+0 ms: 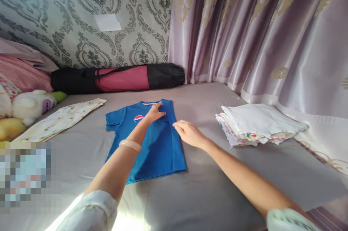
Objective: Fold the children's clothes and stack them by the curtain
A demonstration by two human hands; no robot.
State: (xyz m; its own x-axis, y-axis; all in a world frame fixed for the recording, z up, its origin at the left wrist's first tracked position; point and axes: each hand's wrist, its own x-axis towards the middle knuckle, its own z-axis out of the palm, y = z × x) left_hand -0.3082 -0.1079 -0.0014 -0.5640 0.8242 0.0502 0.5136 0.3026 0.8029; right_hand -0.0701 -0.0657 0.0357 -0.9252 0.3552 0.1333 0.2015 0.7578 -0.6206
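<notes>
A blue short-sleeved T-shirt [152,147] with a round red, white and blue logo lies on the bed; its right side is folded inward, and only the left sleeve sticks out. Just below the collar, my left hand [155,113] rests on the shirt with thumb and fingers apart. A pale bangle [130,145] circles that wrist. By the folded right edge, my right hand [189,133] is closed, its fingertips over the edge of the cloth. I see nothing in its fingers.
A stack of folded white cloths [263,124] sits to the right. On the left are pale patterned clothing [65,120] and plush toys [29,106]. A black and dark-pink long bag [122,78] lies along the wall. Curtains [244,31] hang at the right over the grey sheet [201,187].
</notes>
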